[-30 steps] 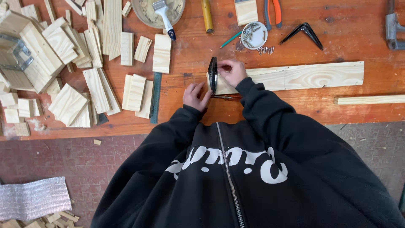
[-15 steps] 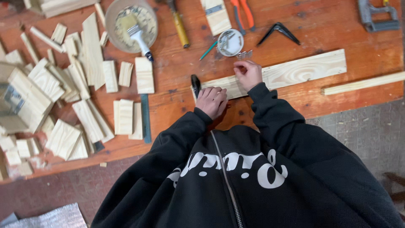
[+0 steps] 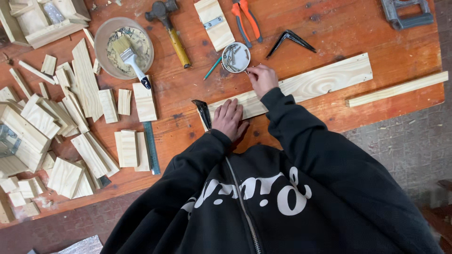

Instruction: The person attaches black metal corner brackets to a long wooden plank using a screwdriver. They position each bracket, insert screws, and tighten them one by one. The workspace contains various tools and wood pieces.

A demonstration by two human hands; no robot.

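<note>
**Plank pinned at one end, fingers at the screw tin**

Seen from the head camera, a long pale plank [image 3: 301, 84] is laid slantwise across the middle of the orange workbench [image 3: 329, 28], its right end raised toward the far edge. The left hand [image 3: 229, 118] is pressed flat on the plank's left end, fingers spread moderately and holding nothing. Just beside that hand, a black metal bracket [image 3: 204, 112] is set against the end of the plank. The right hand [image 3: 262, 78] is placed at the plank's far side, its fingertips pinched narrow at the rim of a small round tin of screws [image 3: 235, 57]; whether a screw is held between them cannot be told.

Beyond the tin, a second black angle bracket [image 3: 289, 40] and orange-handled pliers [image 3: 247, 19] are found toward the far edge, with a yellow-handled hammer [image 3: 170, 29] further left. A bowl [image 3: 104, 35] with a paintbrush [image 3: 130, 60] resting in it is seen near the far left corner. Many short wood offcuts [image 3: 61, 117] are scattered over the left side, and a thin wooden strip [image 3: 398, 88] is laid near the right edge.
</note>
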